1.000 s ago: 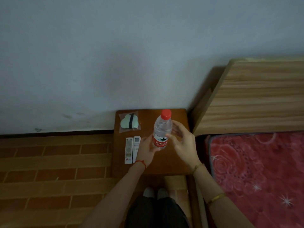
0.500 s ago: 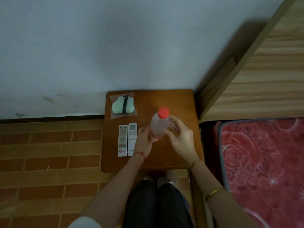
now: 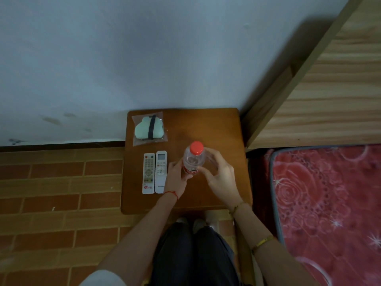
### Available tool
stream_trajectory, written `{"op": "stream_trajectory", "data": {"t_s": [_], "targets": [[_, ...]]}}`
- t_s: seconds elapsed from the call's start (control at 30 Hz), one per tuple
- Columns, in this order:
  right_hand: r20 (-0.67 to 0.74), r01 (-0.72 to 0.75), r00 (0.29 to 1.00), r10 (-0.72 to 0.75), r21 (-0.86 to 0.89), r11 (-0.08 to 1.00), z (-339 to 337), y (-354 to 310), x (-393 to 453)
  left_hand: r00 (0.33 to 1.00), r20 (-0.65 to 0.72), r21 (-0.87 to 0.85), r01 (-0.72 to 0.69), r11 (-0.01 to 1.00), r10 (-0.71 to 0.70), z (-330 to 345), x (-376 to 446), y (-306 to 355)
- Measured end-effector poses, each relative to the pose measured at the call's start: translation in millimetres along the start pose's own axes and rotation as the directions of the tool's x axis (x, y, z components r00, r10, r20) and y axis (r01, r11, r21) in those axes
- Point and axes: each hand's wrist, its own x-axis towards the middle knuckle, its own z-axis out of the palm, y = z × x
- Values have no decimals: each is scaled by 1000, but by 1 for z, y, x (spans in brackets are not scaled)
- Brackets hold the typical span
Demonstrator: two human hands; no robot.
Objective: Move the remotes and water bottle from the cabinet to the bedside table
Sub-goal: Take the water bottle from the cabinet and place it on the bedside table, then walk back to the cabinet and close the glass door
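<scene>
While both hands are closing around it, the water bottle (image 3: 193, 159) is now sitting lower than it was a second ago, down near the middle of the bedside table (image 3: 216, 129), a bit toward the front edge. It looks like its bottom is touching the wood, but the hands are hiding that part, so I cannot be sure. The left hand (image 3: 176, 178) is holding the bottle's red label from the left side. The right hand (image 3: 219, 174) is curling its fingers around the clear part from the right side.

The two remotes (image 3: 155, 172) are already lying side by side near the left edge of the tabletop, just beside the left hand. So the bottle is the last thing, and the job is almost done once the hands are letting go.

A small green thing in a clear bag (image 3: 149, 129) is lying at the back left corner. The table is standing against a pale wall (image 3: 144, 54), with a brick-look floor (image 3: 57, 186) on the left and a bed with a red flowery cover (image 3: 329, 203) on the right
</scene>
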Motion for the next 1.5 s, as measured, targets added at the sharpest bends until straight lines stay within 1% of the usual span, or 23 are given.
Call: {"op": "stream_trajectory", "data": {"t_s": [0.13,0.23,0.33,0.47,0.6,0.7,0.83,1.03,1.17,1.33,1.43,1.5], "targets": [[10,-10,1000,11,-74,997,2,-5,-7,1000,5,1,-3,1000,3,-3,-8,3],[7,-21,1000,22,-130,991,-2,-13,-11,998,21,43,-56,998,55,-15,-22,8],[22,-95,994,103,-222,970,-13,-29,-16,997,31,104,-76,992,73,-35,-42,13],[44,-169,980,193,-324,931,-40,-70,-27,997,6,186,-77,979,78,-79,-99,43],[56,-184,974,217,-353,917,-77,-125,-40,991,-54,257,-107,960,125,-131,-154,76],[54,-141,984,172,-359,922,-105,-168,-50,981,-83,301,-140,943,173,-169,-190,104],[49,-60,995,88,-411,910,-135,-214,-65,954,-151,378,-188,907,261,-210,-233,139],[44,19,999,1,-456,890,-157,-252,-93,935,-207,363,-201,910,289,-245,-290,165],[64,46,998,-19,-449,893,-160,-262,-106,925,-252,358,-183,916,283,-255,-317,165],[103,99,993,-62,-405,909,-154,-283,-111,905,-351,324,-122,938,239,-270,-342,149],[158,181,979,-129,-380,907,-144,-305,-109,879,-435,272,-78,959,195,-283,-361,131],[215,276,954,-208,-365,889,-132,-324,-107,852,-493,266,-47,963,178,-291,-378,117]]}}
